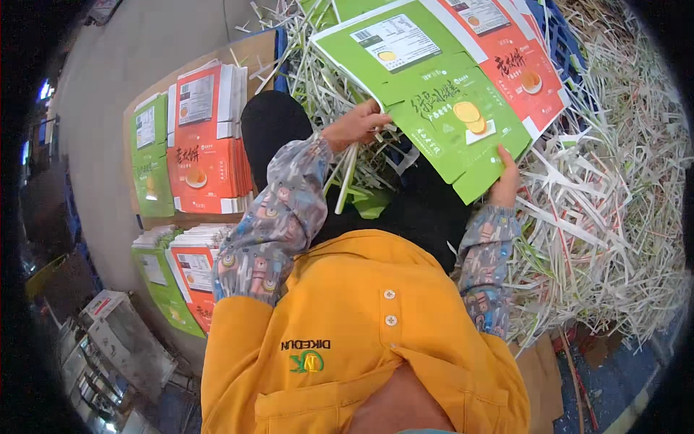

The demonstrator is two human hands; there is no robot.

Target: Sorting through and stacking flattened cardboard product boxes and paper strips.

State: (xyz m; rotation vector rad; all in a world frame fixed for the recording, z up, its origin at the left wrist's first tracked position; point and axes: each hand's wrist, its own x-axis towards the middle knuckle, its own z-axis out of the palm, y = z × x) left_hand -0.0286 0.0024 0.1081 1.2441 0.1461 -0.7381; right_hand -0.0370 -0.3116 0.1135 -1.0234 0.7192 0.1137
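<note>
Yellow apron (361, 325) sits nearest; left hand (356, 124) and right hand (506, 181) each pinch an edge of the green-and-red printed carton sheet (448, 94), seemingly light, bendable; edges look the safest hold.

Red carton sheet (506, 50) cut off at top edge, partly under green sheet (441, 101).

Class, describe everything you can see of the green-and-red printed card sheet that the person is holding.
The printed card sheet is a flat, die-cut carton blank of thin glossy cardboard, one part green, the other red, with white label panels and pictures of round yellow food. Flaps and notches jut along its edges. It is unfolded, tilted, and held above a heap of paper strips. The left hand grips its left edge, with a few loose strips hanging beneath it; the right hand pinches its lower green corner.
</note>
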